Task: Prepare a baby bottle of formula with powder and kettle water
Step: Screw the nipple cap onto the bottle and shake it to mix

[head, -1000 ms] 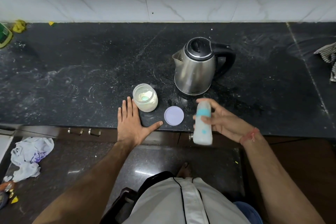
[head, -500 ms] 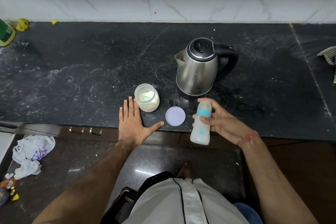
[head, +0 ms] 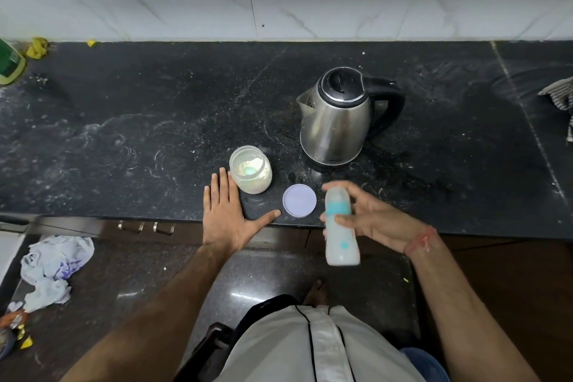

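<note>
Gripping the baby bottle [head: 340, 226], right hand [head: 372, 217] holds it off the counter [head: 124, 133] edge. Left hand [head: 226, 214] lies flat & open by the powder jar [head: 251, 174], lid [head: 299, 200] and kettle [head: 338, 121] nearby.

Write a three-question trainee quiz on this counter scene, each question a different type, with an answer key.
1. True or false: the right hand holds the baby bottle.
2. Multiple choice: the lilac lid lies A) on the powder jar, B) flat on the counter between jar and bottle, C) on the kettle.
3. Fill in: the left hand rests palm-down at the counter's ____ edge.

Key: 1 true; 2 B; 3 front.
</note>
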